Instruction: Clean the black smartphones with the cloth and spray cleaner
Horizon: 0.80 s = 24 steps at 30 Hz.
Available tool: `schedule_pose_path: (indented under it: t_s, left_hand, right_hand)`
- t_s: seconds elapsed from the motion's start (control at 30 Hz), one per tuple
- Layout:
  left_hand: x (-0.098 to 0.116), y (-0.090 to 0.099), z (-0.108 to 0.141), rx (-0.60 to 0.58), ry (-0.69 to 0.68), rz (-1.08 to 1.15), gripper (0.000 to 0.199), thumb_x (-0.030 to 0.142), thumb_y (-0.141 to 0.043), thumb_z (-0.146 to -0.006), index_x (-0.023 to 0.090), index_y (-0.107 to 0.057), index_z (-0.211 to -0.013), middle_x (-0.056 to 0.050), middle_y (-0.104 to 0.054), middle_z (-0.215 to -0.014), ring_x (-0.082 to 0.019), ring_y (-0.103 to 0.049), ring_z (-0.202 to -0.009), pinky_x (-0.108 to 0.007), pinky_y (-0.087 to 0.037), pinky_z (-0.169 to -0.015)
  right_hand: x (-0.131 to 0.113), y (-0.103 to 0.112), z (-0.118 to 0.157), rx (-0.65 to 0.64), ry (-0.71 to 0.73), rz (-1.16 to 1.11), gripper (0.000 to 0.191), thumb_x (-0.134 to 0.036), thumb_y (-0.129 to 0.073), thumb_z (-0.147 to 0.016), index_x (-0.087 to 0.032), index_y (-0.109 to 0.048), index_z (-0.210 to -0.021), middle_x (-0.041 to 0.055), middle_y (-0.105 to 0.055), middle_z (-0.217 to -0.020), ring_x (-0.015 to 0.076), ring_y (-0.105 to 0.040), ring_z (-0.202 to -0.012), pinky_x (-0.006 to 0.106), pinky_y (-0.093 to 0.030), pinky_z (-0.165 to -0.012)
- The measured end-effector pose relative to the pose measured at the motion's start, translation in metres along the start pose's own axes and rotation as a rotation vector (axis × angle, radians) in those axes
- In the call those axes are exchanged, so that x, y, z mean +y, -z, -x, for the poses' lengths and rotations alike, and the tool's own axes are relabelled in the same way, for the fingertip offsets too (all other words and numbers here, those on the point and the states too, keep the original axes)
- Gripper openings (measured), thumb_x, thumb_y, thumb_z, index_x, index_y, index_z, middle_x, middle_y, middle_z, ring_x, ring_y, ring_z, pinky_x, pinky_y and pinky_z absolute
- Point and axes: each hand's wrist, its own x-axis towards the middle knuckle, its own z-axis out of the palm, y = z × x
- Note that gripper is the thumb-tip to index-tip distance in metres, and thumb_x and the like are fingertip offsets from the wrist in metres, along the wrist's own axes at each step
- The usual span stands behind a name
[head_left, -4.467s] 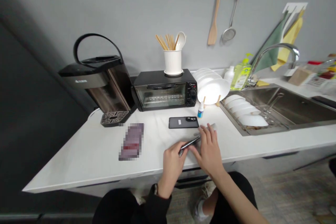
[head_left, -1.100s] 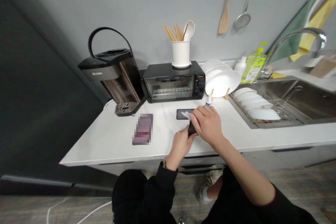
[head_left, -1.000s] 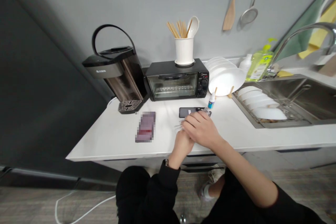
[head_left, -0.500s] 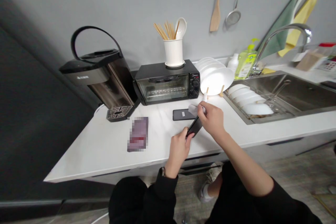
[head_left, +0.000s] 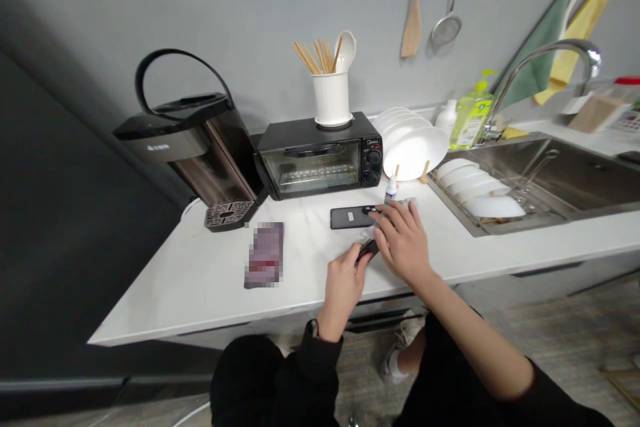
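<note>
My left hand (head_left: 345, 277) is closed around one end of a dark, flat phone (head_left: 367, 251), held tilted above the counter's front part. My right hand (head_left: 404, 243) lies over the phone's other end, fingers extended and pressing a crumpled white tissue (head_left: 369, 233) against it. Most of the tissue is hidden under the palm. Just behind the hands, a second dark phone (head_left: 345, 217) with a small white label lies camera side up. A small white spray bottle (head_left: 391, 189) with a blue label stands beyond my right fingertips. Something whitish (head_left: 411, 202) shows behind that hand.
A pixelated purple flat item (head_left: 265, 255) lies left on the white counter (head_left: 200, 287). Behind stand a water dispenser (head_left: 200, 153), a toaster oven (head_left: 315, 160) topped by a utensil holder (head_left: 332, 99), and racked plates (head_left: 415, 152). Right is a sink (head_left: 575, 193) with bowls (head_left: 483, 190).
My right hand has gone from a raised pinch on the tissue to lying across the phone with fingers extended. The spray bottle and the second phone's camera end now show more fully.
</note>
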Motion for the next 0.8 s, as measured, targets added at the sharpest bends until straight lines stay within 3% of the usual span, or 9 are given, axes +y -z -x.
schedule_pose_path:
  t_s: [0.13, 0.17, 0.3, 0.43, 0.47, 0.57, 0.6, 0.73, 0.8]
  left_hand:
    - [0.001, 0.000, 0.000, 0.025, 0.020, 0.011, 0.026, 0.009, -0.051, -0.095, 0.018, -0.065, -0.115, -0.008, -0.077, -0.088, -0.021, -0.073, -0.074, -0.027, -0.051, -0.067]
    - [0.001, 0.000, 0.000, 0.025, 0.021, 0.010, 0.025, 0.011, -0.051, -0.096, 0.018, -0.065, -0.114, -0.008, -0.077, -0.088, -0.021, -0.073, -0.074, -0.027, -0.051, -0.067]
    - [0.001, -0.003, 0.001, -0.021, -0.014, 0.035, 0.014, 0.022, -0.051, -0.102, 0.022, -0.066, -0.103, -0.005, -0.075, -0.087, -0.020, -0.072, -0.079, -0.026, -0.051, -0.071]
    - [0.001, -0.003, 0.001, -0.005, -0.001, 0.038, 0.019, 0.014, -0.050, -0.098, 0.020, -0.064, -0.109, -0.008, -0.076, -0.092, -0.022, -0.072, -0.083, -0.029, -0.052, -0.076]
    - [0.002, -0.002, 0.000, -0.009, 0.010, 0.040, 0.018, 0.015, -0.050, -0.099, 0.020, -0.064, -0.109, -0.008, -0.076, -0.091, -0.022, -0.072, -0.082, -0.029, -0.052, -0.075]
    - [0.003, -0.001, 0.000, -0.051, 0.028, 0.064, 0.015, 0.024, -0.049, -0.103, 0.022, -0.064, -0.104, -0.005, -0.074, -0.087, -0.021, -0.071, -0.078, -0.027, -0.049, -0.072]
    - [0.002, -0.001, 0.000, -0.058, 0.030, 0.071, 0.014, 0.024, -0.049, -0.103, 0.022, -0.064, -0.103, -0.005, -0.074, -0.086, -0.021, -0.070, -0.078, -0.027, -0.048, -0.071]
    - [-0.002, 0.000, -0.002, -0.044, 0.063, 0.089, 0.016, 0.016, -0.049, -0.098, 0.021, -0.065, -0.103, -0.006, -0.073, -0.084, -0.022, -0.068, -0.073, -0.028, -0.046, -0.068]
    - [-0.003, 0.001, -0.003, -0.055, 0.075, 0.108, 0.017, 0.021, -0.049, -0.101, 0.022, -0.065, -0.107, -0.006, -0.073, -0.084, -0.021, -0.068, -0.072, -0.027, -0.045, -0.068]
  right_hand:
    - [0.001, 0.000, 0.002, -0.143, 0.209, -0.070, 0.041, -0.030, -0.045, -0.105, -0.014, -0.063, -0.138, 0.0131, -0.067, -0.141, 0.0284, -0.046, -0.146, 0.053, -0.027, -0.127]
    - [0.002, 0.000, 0.003, -0.145, 0.211, -0.064, 0.042, -0.029, -0.044, -0.106, -0.014, -0.061, -0.141, 0.0130, -0.066, -0.142, 0.0279, -0.046, -0.146, 0.053, -0.027, -0.127]
    - [0.010, 0.000, 0.007, 0.006, -0.058, 0.010, 0.045, -0.026, -0.043, -0.105, -0.017, -0.057, -0.147, 0.0147, -0.062, -0.147, 0.0327, -0.039, -0.152, 0.063, -0.022, -0.126]
    - [0.014, -0.002, 0.012, -0.184, 0.255, -0.074, 0.058, -0.027, -0.042, -0.106, -0.018, -0.036, -0.163, 0.0115, -0.055, -0.157, 0.0270, -0.037, -0.154, 0.054, -0.026, -0.128]
    - [0.015, -0.003, 0.012, -0.179, 0.249, -0.067, 0.061, -0.027, -0.042, -0.106, -0.019, -0.029, -0.166, 0.0109, -0.051, -0.160, 0.0269, -0.036, -0.155, 0.055, -0.026, -0.128]
    - [0.017, -0.003, 0.014, -0.027, -0.012, -0.013, 0.068, -0.029, -0.041, -0.107, -0.020, -0.015, -0.169, 0.0130, -0.036, -0.169, 0.0335, -0.020, -0.161, 0.064, -0.024, -0.126]
    - [0.016, -0.004, 0.016, -0.030, -0.025, -0.021, 0.071, -0.031, -0.041, -0.107, -0.018, -0.010, -0.170, 0.0140, -0.032, -0.171, 0.0344, -0.015, -0.162, 0.064, -0.026, -0.125]
    - [0.010, -0.008, 0.023, -0.276, 0.298, -0.100, 0.077, -0.034, -0.041, -0.107, -0.016, 0.000, -0.169, 0.0129, -0.027, -0.172, 0.0291, -0.020, -0.161, 0.055, -0.034, -0.125]
    - [0.010, -0.011, 0.026, -0.227, 0.199, -0.062, 0.079, -0.037, -0.042, -0.107, -0.016, 0.002, -0.169, 0.0143, -0.022, -0.173, 0.0311, -0.019, -0.161, 0.059, -0.032, -0.125]
